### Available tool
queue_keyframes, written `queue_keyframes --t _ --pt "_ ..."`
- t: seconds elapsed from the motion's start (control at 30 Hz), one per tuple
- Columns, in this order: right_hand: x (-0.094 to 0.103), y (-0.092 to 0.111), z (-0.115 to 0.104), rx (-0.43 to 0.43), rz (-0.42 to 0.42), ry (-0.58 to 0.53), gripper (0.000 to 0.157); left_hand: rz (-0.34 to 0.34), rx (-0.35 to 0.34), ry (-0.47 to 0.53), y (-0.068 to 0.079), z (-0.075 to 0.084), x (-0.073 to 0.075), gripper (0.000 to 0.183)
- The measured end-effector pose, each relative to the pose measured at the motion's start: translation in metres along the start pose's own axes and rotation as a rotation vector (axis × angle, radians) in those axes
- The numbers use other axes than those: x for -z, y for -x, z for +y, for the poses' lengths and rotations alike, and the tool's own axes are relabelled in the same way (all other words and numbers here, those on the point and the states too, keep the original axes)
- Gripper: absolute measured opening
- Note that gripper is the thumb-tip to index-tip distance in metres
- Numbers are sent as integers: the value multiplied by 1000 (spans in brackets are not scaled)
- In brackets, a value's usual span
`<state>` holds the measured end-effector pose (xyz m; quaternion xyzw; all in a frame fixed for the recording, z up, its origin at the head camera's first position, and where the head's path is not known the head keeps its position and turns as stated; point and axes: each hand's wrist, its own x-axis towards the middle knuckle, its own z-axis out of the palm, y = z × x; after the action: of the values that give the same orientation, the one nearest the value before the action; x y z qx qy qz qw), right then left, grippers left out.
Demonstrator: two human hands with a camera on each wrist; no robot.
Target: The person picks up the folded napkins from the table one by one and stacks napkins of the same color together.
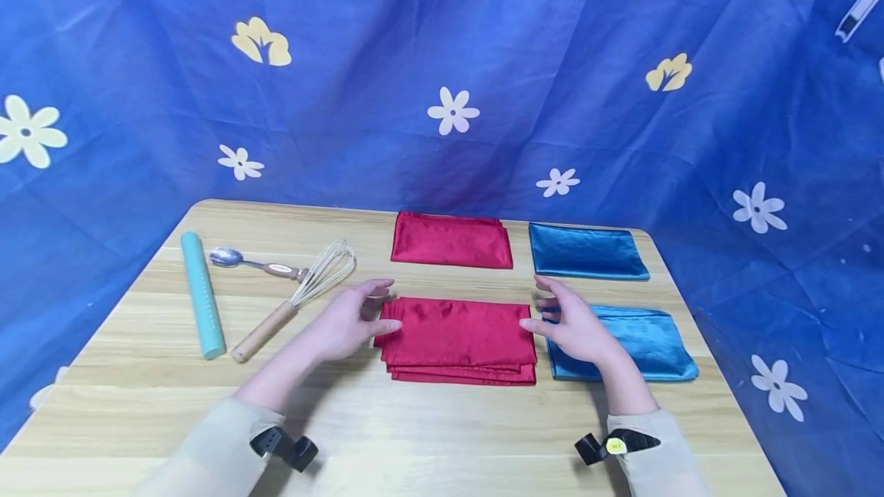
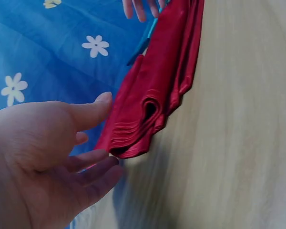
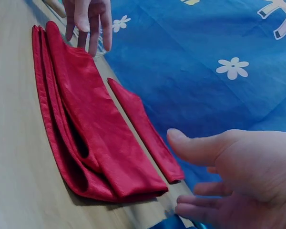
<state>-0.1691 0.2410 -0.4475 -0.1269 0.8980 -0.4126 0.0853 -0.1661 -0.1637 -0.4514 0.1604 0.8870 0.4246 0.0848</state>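
Observation:
A folded red satin cloth (image 1: 459,336), stacked in several layers, lies on the table between my two hands. At its left end, my left hand (image 1: 354,322) is held with thumb and fingers spread apart, gripping nothing. My right hand (image 1: 572,324) hovers by the right end, fingers parted, partly over a folded blue satin cloth (image 1: 642,343). In the left wrist view the red cloth's layered edge (image 2: 133,136) shows beside the fingertips; whether they touch it I cannot tell. The right wrist view shows the right thumb and fingers (image 3: 207,148) apart from the cloth.
Behind lie another folded red cloth (image 1: 452,241) and a darker blue one (image 1: 587,251). On the left are a whisk (image 1: 297,301), a spoon (image 1: 255,261) and a turquoise rod (image 1: 203,297). A blue flowered curtain (image 1: 359,98) hangs along the table's back and sides.

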Motion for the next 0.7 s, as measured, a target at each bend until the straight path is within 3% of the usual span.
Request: queue_keyframes --t 0.4,0.7 --pt "-22 -9 1 -33 23 34 78 89 45 -33 -10 -8 -13 61" --pt "-32 -13 10 -41 73 1 67 73 65 -70 -20 -13 -17 49"
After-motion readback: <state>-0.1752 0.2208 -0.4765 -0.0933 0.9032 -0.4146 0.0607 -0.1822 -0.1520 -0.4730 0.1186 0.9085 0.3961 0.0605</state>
